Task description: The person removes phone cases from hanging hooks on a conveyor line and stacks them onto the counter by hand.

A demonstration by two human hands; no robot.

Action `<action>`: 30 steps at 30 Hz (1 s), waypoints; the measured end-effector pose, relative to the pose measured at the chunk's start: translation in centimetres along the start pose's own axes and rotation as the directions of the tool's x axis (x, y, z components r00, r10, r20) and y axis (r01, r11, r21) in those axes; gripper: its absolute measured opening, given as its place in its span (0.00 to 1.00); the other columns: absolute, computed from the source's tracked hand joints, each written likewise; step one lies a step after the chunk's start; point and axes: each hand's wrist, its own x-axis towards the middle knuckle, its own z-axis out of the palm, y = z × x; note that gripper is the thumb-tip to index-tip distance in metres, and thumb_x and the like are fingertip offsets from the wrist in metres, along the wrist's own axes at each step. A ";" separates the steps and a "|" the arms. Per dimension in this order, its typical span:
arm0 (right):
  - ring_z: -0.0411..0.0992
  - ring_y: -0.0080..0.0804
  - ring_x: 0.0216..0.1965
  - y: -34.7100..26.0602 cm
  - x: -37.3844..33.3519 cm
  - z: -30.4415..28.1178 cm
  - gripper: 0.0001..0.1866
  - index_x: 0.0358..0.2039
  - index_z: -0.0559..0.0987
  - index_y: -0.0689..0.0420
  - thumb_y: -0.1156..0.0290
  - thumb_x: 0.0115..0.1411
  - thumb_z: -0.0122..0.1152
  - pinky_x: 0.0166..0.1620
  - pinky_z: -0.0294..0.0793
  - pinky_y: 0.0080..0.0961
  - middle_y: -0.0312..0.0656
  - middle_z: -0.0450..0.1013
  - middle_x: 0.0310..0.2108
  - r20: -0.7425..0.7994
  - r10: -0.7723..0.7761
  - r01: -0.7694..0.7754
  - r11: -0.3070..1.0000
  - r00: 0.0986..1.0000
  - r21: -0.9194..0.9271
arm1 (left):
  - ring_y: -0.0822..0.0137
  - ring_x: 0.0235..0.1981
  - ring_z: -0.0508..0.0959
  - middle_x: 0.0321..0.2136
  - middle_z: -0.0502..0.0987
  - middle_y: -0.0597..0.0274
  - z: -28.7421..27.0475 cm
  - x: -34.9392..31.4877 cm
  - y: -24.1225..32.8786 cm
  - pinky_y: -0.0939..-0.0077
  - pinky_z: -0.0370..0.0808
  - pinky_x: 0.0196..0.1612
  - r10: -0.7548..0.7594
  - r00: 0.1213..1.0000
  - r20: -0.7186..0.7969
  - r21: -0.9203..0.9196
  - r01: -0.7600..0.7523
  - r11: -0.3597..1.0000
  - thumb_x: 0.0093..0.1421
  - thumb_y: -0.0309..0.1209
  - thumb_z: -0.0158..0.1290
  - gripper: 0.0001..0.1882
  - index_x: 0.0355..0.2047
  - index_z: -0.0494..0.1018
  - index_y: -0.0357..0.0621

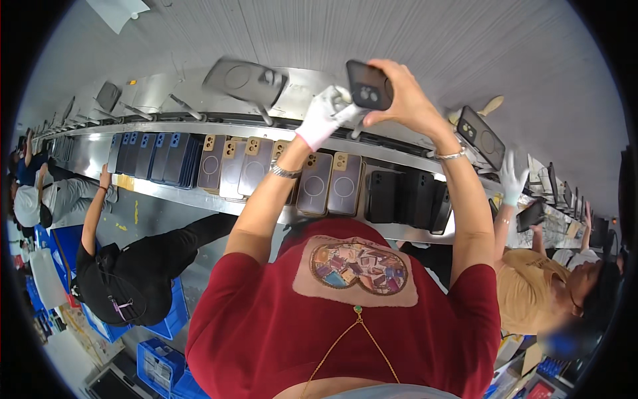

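Observation:
My bare right hand [413, 103] grips a black phone case [370, 85] by its right side, thumb below and fingers above; its camera cutouts face me. My left hand [327, 114], in a white glove, is close against the case's lower left edge. Its fingers are curled, and what they hold, if anything, is hidden. Left of them, a smeared grey translucent phone case [244, 80] with a ring sits on a metal post [264, 114]. Another case with a ring [481, 136] stands to the right of my right forearm.
Below my hands, a metal ledge [226, 201] carries rows of phone cases: blue-rimmed [176, 159], gold-rimmed [316, 185] and black [385, 196]. More posts line the grey machine surface [299, 33]. Co-workers stand left [133, 279] and right [531, 286]; the right one's gloved hand [514, 178] is close by. Blue crates [159, 362] stand lower left.

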 end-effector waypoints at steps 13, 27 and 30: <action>0.62 0.46 0.57 7.3 -10.9 -2.7 0.43 0.57 0.69 0.57 0.59 0.40 0.76 0.58 0.57 0.45 0.47 0.65 0.58 -0.237 -0.129 -0.059 0.756 0.963 -0.651 | 0.65 0.51 0.76 0.53 0.73 0.52 8.6 -1.5 -5.8 0.74 0.74 0.53 -0.148 0.958 0.244 -0.019 0.157 0.987 0.58 0.30 0.62 0.33 0.60 0.61 0.33; 0.53 0.57 0.62 14.9 -24.2 23.6 0.58 0.68 0.49 0.61 0.65 0.40 0.75 0.63 0.54 0.49 0.59 0.50 0.65 -0.331 0.664 -0.741 0.573 0.670 -0.349 | 0.67 0.47 0.77 0.47 0.76 0.55 -2.0 -12.7 -6.9 0.75 0.75 0.54 -0.400 0.916 0.019 -0.222 0.394 0.892 0.64 0.25 0.54 0.21 0.56 0.66 0.34; 0.54 0.57 0.63 15.4 -24.2 22.6 0.57 0.68 0.50 0.57 0.68 0.40 0.73 0.63 0.55 0.48 0.58 0.50 0.65 -0.336 0.682 -0.760 0.570 0.650 -0.312 | 0.63 0.50 0.76 0.48 0.74 0.52 -3.7 -12.9 -6.7 0.69 0.76 0.55 -0.402 0.915 -0.038 -0.209 0.386 0.898 0.64 0.23 0.53 0.21 0.56 0.65 0.32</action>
